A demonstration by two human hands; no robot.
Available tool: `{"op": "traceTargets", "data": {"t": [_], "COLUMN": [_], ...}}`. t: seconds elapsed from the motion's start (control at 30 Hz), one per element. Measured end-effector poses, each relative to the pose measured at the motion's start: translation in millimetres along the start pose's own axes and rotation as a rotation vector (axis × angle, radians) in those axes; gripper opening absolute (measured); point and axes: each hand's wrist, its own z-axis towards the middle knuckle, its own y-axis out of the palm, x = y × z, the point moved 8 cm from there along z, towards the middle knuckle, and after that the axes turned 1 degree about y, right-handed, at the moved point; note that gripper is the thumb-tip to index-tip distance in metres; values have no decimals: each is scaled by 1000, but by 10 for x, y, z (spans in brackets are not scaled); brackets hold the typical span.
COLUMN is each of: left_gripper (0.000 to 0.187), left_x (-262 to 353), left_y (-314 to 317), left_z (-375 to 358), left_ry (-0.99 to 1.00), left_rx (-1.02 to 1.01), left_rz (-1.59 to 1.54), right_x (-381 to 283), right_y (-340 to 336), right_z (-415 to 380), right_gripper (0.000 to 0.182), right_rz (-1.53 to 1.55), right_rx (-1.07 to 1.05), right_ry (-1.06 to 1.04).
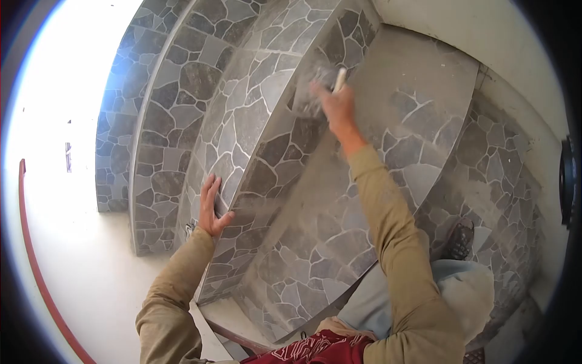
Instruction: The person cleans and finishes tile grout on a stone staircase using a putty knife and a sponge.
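Observation:
My left hand (212,211) rests on the front edge of a stone-patterned step (248,100), its fingers spread over the tread and the thumb apart. Farther up, my right hand (337,112) is closed around a tool with a pale handle (341,79). The tool's greyish head (310,94) is smeared by motion and overlaps the upright face of that step; its kind I cannot tell. Below that face lies a lower tread (412,124), its stone pattern partly covered with a dusty, brownish film.
More patterned steps (176,109) rise on the left, with a red rail (39,267) beyond them. A pale wall (436,24) runs along the upper right. My sandalled foot (461,239) stands on a lower step at the right.

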Motion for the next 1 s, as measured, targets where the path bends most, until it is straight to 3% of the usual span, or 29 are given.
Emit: {"op": "traceTargets", "data": {"t": [0.03,0.07,0.1,0.17,0.2,0.23,0.3,0.43,0.5,0.53,0.57,0.63,0.7,0.77,0.8,0.83,0.9,0.93,1.0], "left_gripper": [106,107,107,108,108,108,108,107,106,106,105,104,106,106,106,106,106,106,104], "left_x": [-6,10,23,28,31,21,17,28,13,-6,0,5,6,-32,-31,-43,-39,-28,3], "left_y": [6,6,-8,-29,-8,5,-14,-26,-19,-17,-17,-25,-19,-25,-10,-3,-11,8,-32], "left_z": [-20,6,-7,4,13,-10,1,21,4,-2,-4,-36,-28,-4,-30,-38,-40,-42,-29], "left_ry": [-6,-7,-10,-8,-11,-17,-18,-34,-20,-24,-29,-48,-59,-57,-54,-60,-39,-45,-54], "left_rx": [-2,2,5,8,12,12,4,21,12,16,11,7,-19,-9,-25,-23,-21,-22,5], "left_rz": [-1,-5,-8,-1,1,-2,-8,-14,-16,-14,-12,-7,-12,-19,-20,-20,-7,-12,-34], "right_x": [11,-96,-61,25,-92,-110,37,13,-35,57,36,2,12,247,138,158,268,245,303], "right_y": [-11,38,70,98,172,130,-13,159,362,254,196,92,146,268,305,275,89,80,157], "right_z": [8,63,0,-136,-249,-181,61,-281,-480,-326,-179,76,-138,-577,-744,-677,-425,-312,-546], "right_gripper": [36,36,36,35,30,30,30,34,33,31,31,32,35,31,29,29,33,37,41], "right_rz": [17,309,310,-192,136,133,112,23,79,-158,-156,318,323,-130,-17,-17,36,210,33], "right_rx": [-1,-89,-94,-20,-137,-141,-56,-173,-325,-296,-300,-204,-150,-145,-147,-153,-94,-136,-111], "right_ry": [10,-82,-77,-35,-201,-198,35,82,-158,-74,-70,-32,-52,-1,-225,-223,62,10,15]}}
